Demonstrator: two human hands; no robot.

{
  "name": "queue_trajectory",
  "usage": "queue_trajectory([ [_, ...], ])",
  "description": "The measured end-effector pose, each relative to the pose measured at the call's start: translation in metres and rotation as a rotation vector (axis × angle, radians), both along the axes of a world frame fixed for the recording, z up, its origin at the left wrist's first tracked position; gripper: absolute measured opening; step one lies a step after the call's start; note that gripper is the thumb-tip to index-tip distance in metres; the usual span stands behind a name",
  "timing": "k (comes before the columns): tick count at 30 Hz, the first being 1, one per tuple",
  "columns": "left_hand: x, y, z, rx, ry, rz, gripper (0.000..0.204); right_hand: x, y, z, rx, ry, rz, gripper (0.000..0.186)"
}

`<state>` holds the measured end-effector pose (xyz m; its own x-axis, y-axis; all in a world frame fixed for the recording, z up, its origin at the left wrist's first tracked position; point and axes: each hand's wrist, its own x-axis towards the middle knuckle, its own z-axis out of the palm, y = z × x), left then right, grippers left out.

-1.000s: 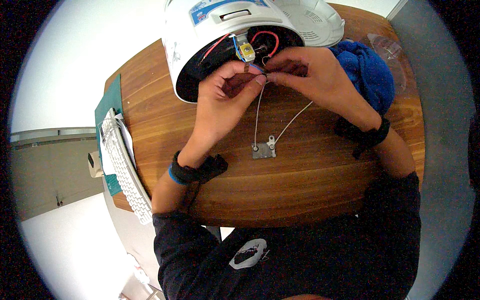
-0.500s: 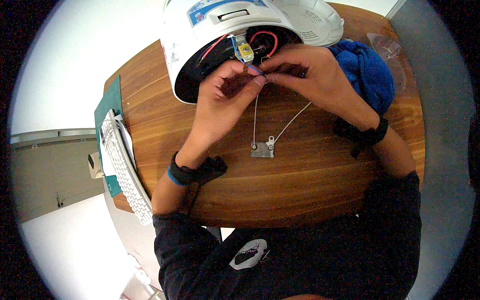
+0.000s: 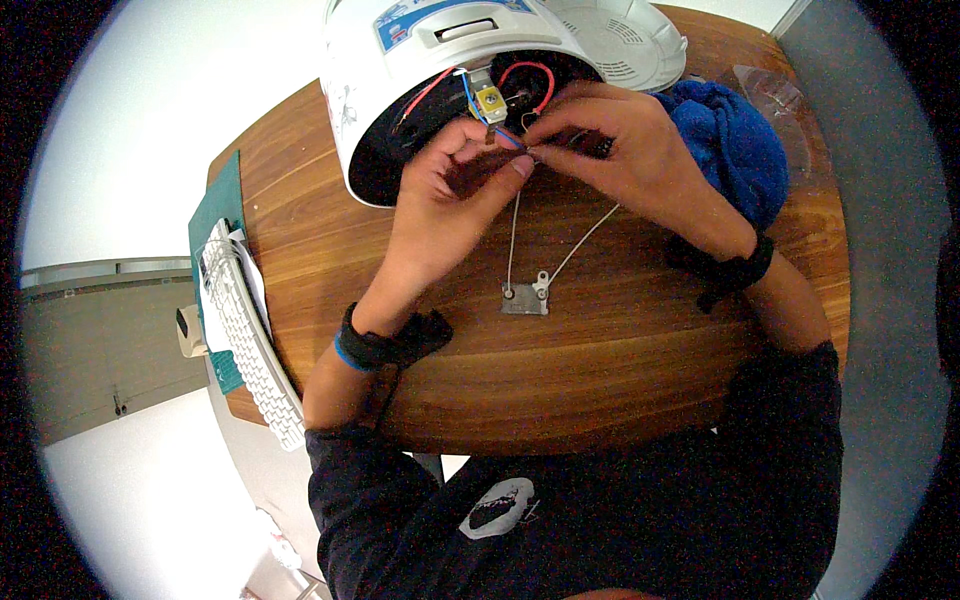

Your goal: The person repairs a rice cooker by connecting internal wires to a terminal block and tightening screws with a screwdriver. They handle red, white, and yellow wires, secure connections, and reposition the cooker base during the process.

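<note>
A white rice cooker-like appliance (image 3: 350, 110) lies on its side at the table's far edge, its dark open underside facing me. Red wires (image 3: 549, 80), a blue wire (image 3: 471, 90) and a yellow-topped part on a metal bracket (image 3: 488, 102) show at the opening. My left hand (image 3: 445, 205) pinches the blue wire between thumb and fingers. Fingertip to fingertip with it, my right hand (image 3: 640, 150) is closed in a pinch at the wire's end; its exact grip is hidden. Two pale thin wires (image 3: 514, 230) run from beneath my hands to a small flat metal piece (image 3: 525, 298) on the table.
A round white vented cover (image 3: 650, 60) lies behind the appliance. Right of my right hand sits a bunched blue cloth (image 3: 740, 160), with clear plastic film (image 3: 785, 100) beyond. At the left edge are a white keyboard (image 3: 258, 355) and a green mat (image 3: 220, 190).
The fingertips of both hands have shifted very slightly at the blue wire. The small metal piece and the appliance stay where they were.
</note>
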<state>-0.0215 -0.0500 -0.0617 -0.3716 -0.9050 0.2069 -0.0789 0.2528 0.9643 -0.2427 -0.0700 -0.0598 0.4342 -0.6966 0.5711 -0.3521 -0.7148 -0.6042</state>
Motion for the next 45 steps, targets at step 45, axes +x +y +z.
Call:
queue_trajectory([
  [45, -0.001, 0.002, -0.01, -0.136, -0.279, -0.043, 0.042, -0.002, -0.003, -0.001, 0.141, -0.002, 0.04, 0.019],
])
